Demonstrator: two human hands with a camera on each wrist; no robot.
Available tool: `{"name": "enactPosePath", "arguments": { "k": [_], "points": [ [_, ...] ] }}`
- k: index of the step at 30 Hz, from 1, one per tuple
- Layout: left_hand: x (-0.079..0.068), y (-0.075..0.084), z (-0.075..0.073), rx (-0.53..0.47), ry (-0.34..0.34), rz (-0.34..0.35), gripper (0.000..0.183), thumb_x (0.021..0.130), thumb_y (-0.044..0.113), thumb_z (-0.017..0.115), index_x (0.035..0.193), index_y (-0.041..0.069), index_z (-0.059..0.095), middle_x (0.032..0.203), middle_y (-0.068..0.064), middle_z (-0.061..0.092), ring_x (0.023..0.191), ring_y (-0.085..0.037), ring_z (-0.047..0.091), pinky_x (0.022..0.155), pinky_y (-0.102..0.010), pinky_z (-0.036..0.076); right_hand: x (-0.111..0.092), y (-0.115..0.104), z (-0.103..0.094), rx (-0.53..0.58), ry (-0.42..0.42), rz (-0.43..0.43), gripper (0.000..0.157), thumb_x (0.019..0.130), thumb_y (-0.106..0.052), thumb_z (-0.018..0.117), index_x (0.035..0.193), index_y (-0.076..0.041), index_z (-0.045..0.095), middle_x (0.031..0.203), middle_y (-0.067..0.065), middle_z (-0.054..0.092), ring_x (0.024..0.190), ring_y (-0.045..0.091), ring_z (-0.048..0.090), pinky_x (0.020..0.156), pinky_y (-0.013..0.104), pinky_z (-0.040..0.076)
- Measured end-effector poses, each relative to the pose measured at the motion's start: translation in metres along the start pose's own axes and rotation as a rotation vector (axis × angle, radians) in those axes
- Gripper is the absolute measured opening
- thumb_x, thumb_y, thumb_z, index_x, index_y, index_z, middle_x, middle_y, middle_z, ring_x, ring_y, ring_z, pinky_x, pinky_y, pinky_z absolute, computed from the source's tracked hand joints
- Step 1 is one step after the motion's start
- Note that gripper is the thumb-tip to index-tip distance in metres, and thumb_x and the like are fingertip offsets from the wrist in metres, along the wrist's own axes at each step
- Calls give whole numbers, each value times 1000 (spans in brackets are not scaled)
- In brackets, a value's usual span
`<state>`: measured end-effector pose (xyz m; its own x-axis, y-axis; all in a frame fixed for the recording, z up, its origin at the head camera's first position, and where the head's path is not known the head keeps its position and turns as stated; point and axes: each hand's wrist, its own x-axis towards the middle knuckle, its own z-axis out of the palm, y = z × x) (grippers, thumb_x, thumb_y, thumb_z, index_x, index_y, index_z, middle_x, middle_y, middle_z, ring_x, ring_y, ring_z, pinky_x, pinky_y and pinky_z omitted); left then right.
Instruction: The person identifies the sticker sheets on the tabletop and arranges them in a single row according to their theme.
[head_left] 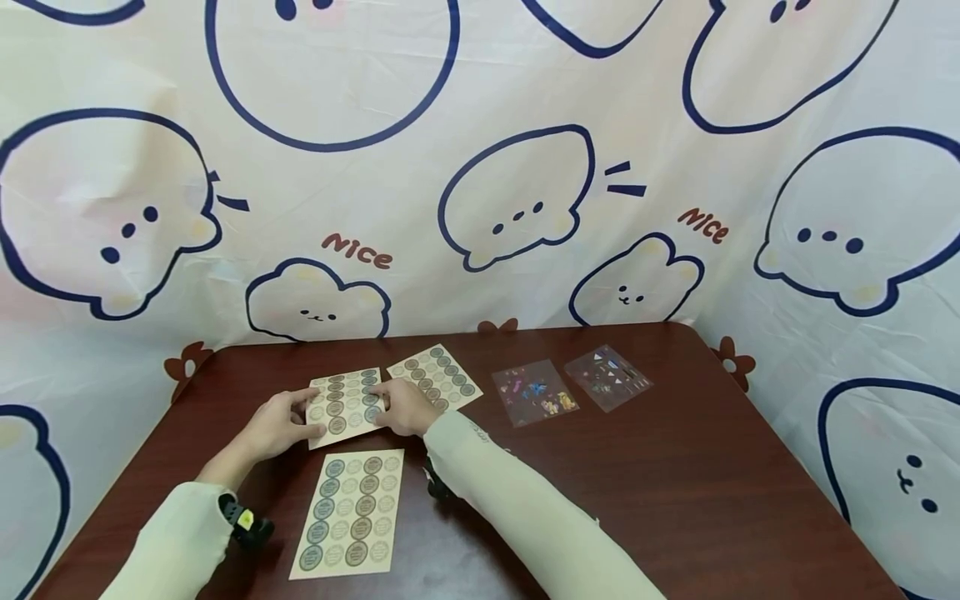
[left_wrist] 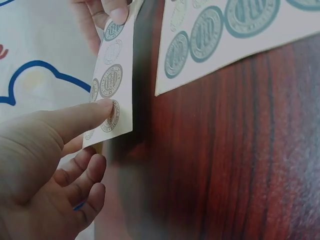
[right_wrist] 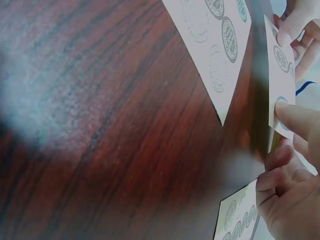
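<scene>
Both hands hold one cream sticker sheet (head_left: 347,404) printed with rows of round seals, raised over the table. My left hand (head_left: 279,427) pinches its left edge, thumb on the printed face and fingers behind, as the left wrist view shows. At the opposite edge my right hand (head_left: 408,407) pinches it the same way, with the thumb (right_wrist: 295,117) on a seal. A second sheet of seals (head_left: 351,512) lies flat in front of the hands. Another similar sheet (head_left: 442,372) lies behind the right hand, partly covered by it.
Two clear plastic sheets with small colourful stickers lie to the right: one sheet (head_left: 534,392) nearer the hands, another sheet (head_left: 609,377) farther right. The dark wood table (head_left: 675,492) ends at a cloth backdrop (head_left: 420,208) with cartoon outlines.
</scene>
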<state>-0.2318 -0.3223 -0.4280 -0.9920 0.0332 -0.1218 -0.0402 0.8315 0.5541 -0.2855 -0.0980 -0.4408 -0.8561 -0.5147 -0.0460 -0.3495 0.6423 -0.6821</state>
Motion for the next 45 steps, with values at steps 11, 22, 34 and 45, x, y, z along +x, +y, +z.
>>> {"name": "enactPosePath", "arguments": {
  "k": [11, 22, 34, 45],
  "points": [
    [-15, 7, -2, 17, 42, 37, 70, 89, 18, 76, 146, -8, 45, 109, -19, 50, 81, -22, 53, 60, -29, 43, -13, 2, -4, -6, 30, -91, 52, 91, -12, 75, 141, -16, 61, 69, -7, 46, 54, 6, 37, 59, 17, 36],
    [-26, 13, -2, 18, 98, 82, 67, 89, 17, 75, 144, -9, 47, 103, -15, 51, 79, -20, 50, 56, -27, 39, -24, -2, -13, 39, 13, -126, 57, 89, -9, 76, 143, -14, 59, 70, -7, 47, 54, 6, 38, 56, 16, 36],
    [-36, 20, 6, 3, 148, 100, 65, 90, 18, 75, 143, -9, 48, 101, -15, 55, 79, -19, 52, 55, -26, 39, -41, 4, -18, 72, 39, -186, 52, 90, -13, 77, 140, -15, 62, 76, -7, 51, 54, 6, 38, 57, 16, 35],
    [-47, 29, 15, -26, 171, 142, 61, 90, 17, 76, 141, -6, 52, 99, -12, 60, 77, -18, 52, 55, -25, 41, -57, 10, -26, -1, 53, -221, 52, 90, -19, 77, 140, -15, 62, 85, 0, 60, 58, 3, 41, 58, 16, 36]
  ]
}}
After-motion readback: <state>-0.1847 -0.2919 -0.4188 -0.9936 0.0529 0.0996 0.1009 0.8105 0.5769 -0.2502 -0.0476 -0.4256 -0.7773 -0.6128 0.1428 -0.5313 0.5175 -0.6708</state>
